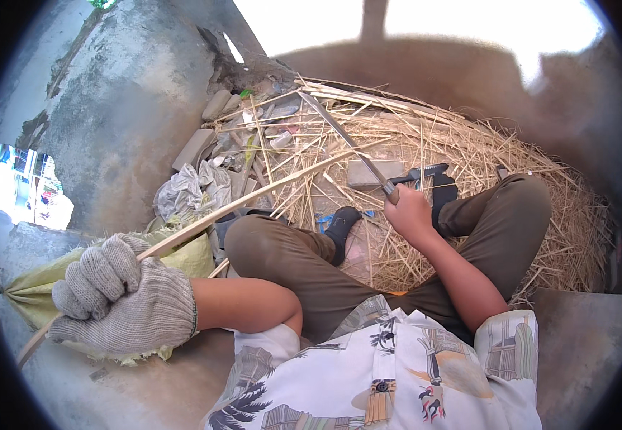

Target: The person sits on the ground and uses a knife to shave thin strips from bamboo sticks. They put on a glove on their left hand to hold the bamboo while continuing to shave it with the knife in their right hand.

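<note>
At the near left, the left grip (pixel 121 294), in a grey knitted glove, is folded firmly round a long pale wooden strip (pixel 225 209). The strip pokes out behind the fist and slants up to the right, over the person's knee. It looks light, thin and fairly springy, likely dry rather than slippery; its edges could splinter, so a gloved hold around the thick near part seems the sounder one, with the thin far end best handled gently.

Under the fist lies a yellow-green sack (pixel 196 256), gathered at its left end; what it holds, if anything, cannot be told.

Farther off and to the right, the bare right grip (pixel 409 215) is wrapped round the handle of a long knife (pixel 343 136), its blade pointing far left. Blade and strip cross in view, but whether they touch is unclear.

Just beyond the sack sits a crumpled whitish bag (pixel 195 188), contents hidden. Past the feet, a grey brick (pixel 368 172) rests on the floor, and loose strips and shavings (pixel 526 165) heap up toward the far wall.
</note>
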A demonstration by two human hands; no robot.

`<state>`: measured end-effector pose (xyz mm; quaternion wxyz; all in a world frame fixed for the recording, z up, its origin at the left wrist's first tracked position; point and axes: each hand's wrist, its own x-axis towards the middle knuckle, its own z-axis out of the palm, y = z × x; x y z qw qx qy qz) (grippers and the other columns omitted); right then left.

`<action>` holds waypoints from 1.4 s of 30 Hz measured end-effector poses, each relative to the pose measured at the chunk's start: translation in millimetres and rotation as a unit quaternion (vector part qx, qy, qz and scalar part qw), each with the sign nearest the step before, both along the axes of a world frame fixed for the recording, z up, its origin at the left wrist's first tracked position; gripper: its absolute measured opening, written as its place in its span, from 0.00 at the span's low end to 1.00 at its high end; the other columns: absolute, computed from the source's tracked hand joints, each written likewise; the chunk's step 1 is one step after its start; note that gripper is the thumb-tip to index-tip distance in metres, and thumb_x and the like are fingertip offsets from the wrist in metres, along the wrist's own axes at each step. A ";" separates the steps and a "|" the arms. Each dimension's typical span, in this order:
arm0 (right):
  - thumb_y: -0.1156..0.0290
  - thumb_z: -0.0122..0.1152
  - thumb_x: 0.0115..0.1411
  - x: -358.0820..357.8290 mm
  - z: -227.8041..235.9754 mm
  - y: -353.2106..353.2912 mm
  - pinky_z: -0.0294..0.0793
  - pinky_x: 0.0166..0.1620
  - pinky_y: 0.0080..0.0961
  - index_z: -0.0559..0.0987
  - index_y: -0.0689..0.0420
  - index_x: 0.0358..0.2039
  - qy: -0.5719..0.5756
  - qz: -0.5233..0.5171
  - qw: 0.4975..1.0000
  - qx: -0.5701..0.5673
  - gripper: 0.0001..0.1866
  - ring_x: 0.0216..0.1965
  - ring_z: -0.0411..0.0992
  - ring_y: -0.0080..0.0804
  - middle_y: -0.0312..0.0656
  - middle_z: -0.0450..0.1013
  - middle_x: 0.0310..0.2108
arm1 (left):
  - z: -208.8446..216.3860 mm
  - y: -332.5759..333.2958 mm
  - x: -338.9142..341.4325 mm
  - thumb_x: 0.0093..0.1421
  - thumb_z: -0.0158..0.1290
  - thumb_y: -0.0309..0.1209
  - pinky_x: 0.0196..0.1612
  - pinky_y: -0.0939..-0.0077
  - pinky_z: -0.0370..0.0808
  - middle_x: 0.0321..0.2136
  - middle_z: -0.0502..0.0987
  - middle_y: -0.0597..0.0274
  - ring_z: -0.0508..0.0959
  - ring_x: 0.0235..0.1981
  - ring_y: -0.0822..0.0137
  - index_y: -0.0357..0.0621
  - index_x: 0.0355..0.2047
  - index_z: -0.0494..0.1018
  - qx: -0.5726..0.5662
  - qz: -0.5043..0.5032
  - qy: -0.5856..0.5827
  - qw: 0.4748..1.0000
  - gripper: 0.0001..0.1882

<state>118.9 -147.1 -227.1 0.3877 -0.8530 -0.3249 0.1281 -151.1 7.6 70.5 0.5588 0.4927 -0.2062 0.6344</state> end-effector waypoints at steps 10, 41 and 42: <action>0.65 0.65 0.52 -18.1 17.1 -3.9 0.72 0.30 0.45 0.75 0.60 0.28 -0.025 0.080 0.986 0.144 0.12 0.26 0.75 0.56 0.53 0.73 0.20 | 4.0 -5.3 -1.7 0.68 0.39 0.61 0.09 0.82 0.52 0.09 0.57 0.78 0.53 0.07 0.80 0.58 0.13 0.56 0.019 -0.038 0.005 0.999 0.31; 0.66 0.60 0.52 65.9 -62.7 -21.2 0.75 0.32 0.43 0.78 0.65 0.26 0.135 -0.293 0.945 -0.052 0.13 0.27 0.78 0.49 0.55 0.77 0.26 | -24.7 -6.7 -152.4 0.66 0.38 0.63 0.15 0.78 0.53 0.11 0.57 0.77 0.55 0.11 0.76 0.57 0.15 0.58 -0.050 0.102 -0.114 0.987 0.30; 0.66 0.61 0.52 67.2 -57.9 -20.9 0.73 0.28 0.39 0.77 0.64 0.25 0.223 -0.284 0.933 0.010 0.12 0.22 0.75 0.44 0.51 0.75 0.23 | -24.4 -5.1 -149.1 0.66 0.37 0.63 0.15 0.78 0.53 0.11 0.57 0.77 0.54 0.11 0.76 0.57 0.15 0.58 -0.061 0.110 -0.110 0.986 0.30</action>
